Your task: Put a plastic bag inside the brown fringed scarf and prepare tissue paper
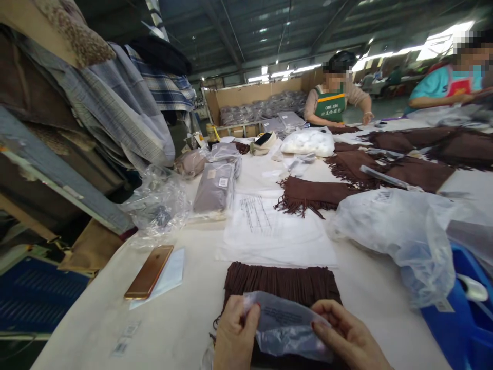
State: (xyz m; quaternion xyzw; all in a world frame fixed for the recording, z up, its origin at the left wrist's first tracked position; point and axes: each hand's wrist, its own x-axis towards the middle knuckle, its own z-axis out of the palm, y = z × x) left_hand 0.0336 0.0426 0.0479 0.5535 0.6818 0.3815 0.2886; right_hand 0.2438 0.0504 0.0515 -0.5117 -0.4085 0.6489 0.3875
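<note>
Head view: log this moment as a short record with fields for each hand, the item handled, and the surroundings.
left hand: left hand pinches the left edge of a clear plastic bag
right hand: right hand grips the bag's right side
under the bag: folded brown fringed scarf
table: white table; gold phone lies to the left
beyond: printed flat bag, more brown scarves
others: two people work at the far end

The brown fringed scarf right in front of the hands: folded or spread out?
Folded. The brown scarf lies as a compact stack with fringe along its top edge, under the plastic bag both hands hold.
</note>
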